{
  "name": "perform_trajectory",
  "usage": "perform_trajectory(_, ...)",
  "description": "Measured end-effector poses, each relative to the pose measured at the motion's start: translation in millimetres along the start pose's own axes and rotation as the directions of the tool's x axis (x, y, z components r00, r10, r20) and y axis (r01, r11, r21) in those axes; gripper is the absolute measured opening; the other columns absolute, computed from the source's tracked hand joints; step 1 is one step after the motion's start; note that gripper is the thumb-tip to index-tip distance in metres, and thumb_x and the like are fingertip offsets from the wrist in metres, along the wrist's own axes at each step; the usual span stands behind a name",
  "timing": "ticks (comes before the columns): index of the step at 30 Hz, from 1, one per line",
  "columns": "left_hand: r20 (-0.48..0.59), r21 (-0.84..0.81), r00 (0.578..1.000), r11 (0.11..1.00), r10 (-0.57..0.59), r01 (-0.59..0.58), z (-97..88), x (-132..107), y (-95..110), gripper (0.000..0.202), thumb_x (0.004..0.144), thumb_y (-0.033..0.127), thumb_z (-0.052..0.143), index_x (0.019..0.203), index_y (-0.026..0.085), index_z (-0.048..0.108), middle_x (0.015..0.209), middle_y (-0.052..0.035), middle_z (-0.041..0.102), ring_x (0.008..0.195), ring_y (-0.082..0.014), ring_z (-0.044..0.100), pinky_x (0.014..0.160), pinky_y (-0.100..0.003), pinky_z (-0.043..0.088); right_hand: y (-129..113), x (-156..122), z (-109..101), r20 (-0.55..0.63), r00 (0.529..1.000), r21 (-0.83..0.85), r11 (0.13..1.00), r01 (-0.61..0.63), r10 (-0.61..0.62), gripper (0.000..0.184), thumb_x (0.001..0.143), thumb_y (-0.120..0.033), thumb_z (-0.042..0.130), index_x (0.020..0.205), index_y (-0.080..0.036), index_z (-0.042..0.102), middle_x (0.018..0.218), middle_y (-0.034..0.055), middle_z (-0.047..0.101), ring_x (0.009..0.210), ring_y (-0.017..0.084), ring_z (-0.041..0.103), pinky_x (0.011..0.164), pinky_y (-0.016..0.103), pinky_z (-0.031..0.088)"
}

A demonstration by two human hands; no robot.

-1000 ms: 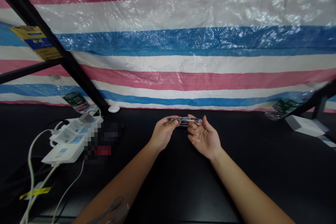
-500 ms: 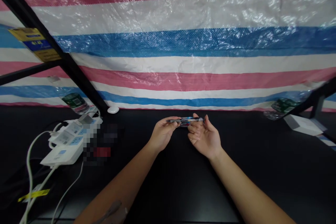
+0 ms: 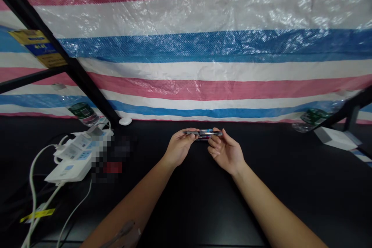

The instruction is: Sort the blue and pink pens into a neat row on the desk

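Note:
A clear pen (image 3: 203, 133) lies level between my two hands, a little above the black table (image 3: 203, 201). My left hand (image 3: 180, 148) pinches its left end with thumb and fingers curled round it. My right hand (image 3: 227, 151) is palm up, its fingertips closed on the pen's right end. More pens seem to sit just beneath, between the hands, but I cannot make them out.
White power strips (image 3: 77, 155) with white cables lie at the left, beside a pixelated patch. A plastic bottle (image 3: 81, 111) and a small white round object (image 3: 125, 121) are behind them. A striped tarp (image 3: 203, 46) hangs behind. A white box (image 3: 337, 138) and another bottle (image 3: 315, 118) sit far right.
My right hand's fingers have closed in on the pen's right end; they were spread further open a second ago. The left hand has hardly moved.

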State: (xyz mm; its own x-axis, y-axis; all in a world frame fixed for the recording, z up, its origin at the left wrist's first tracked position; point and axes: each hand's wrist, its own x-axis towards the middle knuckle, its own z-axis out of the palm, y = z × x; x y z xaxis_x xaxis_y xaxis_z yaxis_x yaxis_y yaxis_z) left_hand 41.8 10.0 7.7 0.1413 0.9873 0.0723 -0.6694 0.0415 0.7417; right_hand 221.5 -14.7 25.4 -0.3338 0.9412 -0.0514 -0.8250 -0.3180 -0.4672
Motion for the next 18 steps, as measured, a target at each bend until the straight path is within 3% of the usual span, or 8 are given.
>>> perform_trajectory(4, 0.031, 0.044, 1.000, 0.999, -0.003, 0.001, -2.9, 0.4, 2.7, 0.023, 0.068, 0.022, 0.089, 0.089, 0.018, 0.080, 0.102, -0.0083, 0.078, 0.087, -0.0171, 0.070, 0.094, -0.036, 0.050, -6.7, 1.5, -0.7, -0.041, 0.999, -0.238, 0.971, -0.004, -0.005, 0.039, 0.094, -0.057, 0.057, 0.094, -0.022, 0.075, 0.068, 0.0014, 0.049, 0.060, 0.015, 0.043, 0.048, 0.026, 0.034)
perform_trajectory(6, 0.067, 0.091, 0.998, 0.996, -0.014, 0.008, -5.9, 1.2, 7.1, 0.023, 0.070, 0.021, 0.088, 0.092, 0.018, 0.080, 0.103, -0.0084, 0.077, 0.088, -0.0179, 0.070, 0.095, -0.037, 0.050, -12.0, 2.5, -4.2, -0.068, 0.998, -0.434, 0.901, -0.013, -0.018, 0.040, 0.091, -0.059, 0.063, 0.091, -0.021, 0.076, 0.066, 0.0015, 0.052, 0.059, 0.014, 0.043, 0.049, 0.026, 0.031)
perform_trajectory(8, 0.116, 0.155, 0.993, 0.988, -0.023, 0.005, -10.9, 3.6, 12.8, 0.024, 0.070, 0.022, 0.087, 0.093, 0.018, 0.080, 0.099, -0.0089, 0.077, 0.090, -0.0194, 0.070, 0.094, -0.036, 0.049, -17.3, 3.3, -9.2, -0.066, 0.997, -0.667, 0.745, -0.014, -0.041, 0.032, 0.086, -0.048, 0.074, 0.101, -0.020, 0.077, 0.070, 0.0016, 0.059, 0.058, 0.012, 0.045, 0.051, 0.026, 0.029)
perform_trajectory(10, 0.118, 0.179, 0.993, 0.983, 0.019, -0.040, -17.3, 7.6, 18.2, 0.025, 0.073, 0.029, 0.085, 0.095, 0.017, 0.081, 0.098, -0.0104, 0.077, 0.094, -0.0217, 0.069, 0.092, -0.036, 0.050, -21.0, 3.5, -14.1, -0.032, 0.999, -0.845, 0.534, -0.018, -0.017, 0.035, 0.083, -0.042, 0.079, 0.109, -0.020, 0.076, 0.078, 0.0028, 0.065, 0.063, 0.013, 0.050, 0.057, 0.027, 0.033)
perform_trajectory(13, -0.019, 0.282, 0.989, 0.949, 0.150, -0.139, -27.3, 14.9, 22.5, 0.023, 0.082, 0.039, 0.077, 0.092, 0.018, 0.080, 0.095, -0.0087, 0.076, 0.089, -0.0204, 0.068, 0.085, -0.033, 0.050, -21.5, 3.4, -19.7, 0.030, 0.999, -0.975, 0.221, 0.023, 0.031, 0.025, 0.085, -0.040, 0.076, 0.096, -0.018, 0.077, 0.082, 0.0041, 0.069, 0.072, 0.017, 0.058, 0.069, 0.031, 0.041)
perform_trajectory(15, -0.029, 0.505, 0.972, 0.842, 0.234, -0.188, -32.8, 18.3, 22.7, 0.019, 0.081, 0.036, 0.079, 0.090, 0.019, 0.080, 0.091, -0.0070, 0.075, 0.085, -0.0198, 0.066, 0.082, -0.032, 0.049, -19.1, 3.7, -22.7, 0.064, 0.997, -0.997, 0.043, 0.062, 0.039, 0.021, 0.087, -0.039, 0.073, 0.088, -0.018, 0.076, 0.080, 0.0038, 0.069, 0.074, 0.019, 0.060, 0.070, 0.031, 0.042)
perform_trajectory(18, 0.178, 0.796, 0.940, 0.520, 0.290, -0.311, -38.8, 19.4, 21.0, 0.011, 0.083, 0.031, 0.077, 0.088, 0.022, 0.079, 0.088, -0.0064, 0.073, 0.083, -0.0214, 0.063, 0.079, -0.034, 0.048, -15.1, 5.3, -27.4, 0.133, 0.991, -0.980, -0.147, 0.136, 0.035, 0.016, 0.089, -0.036, 0.070, 0.086, -0.020, 0.073, 0.081, 0.0037, 0.070, 0.074, 0.020, 0.062, 0.069, 0.031, 0.043)
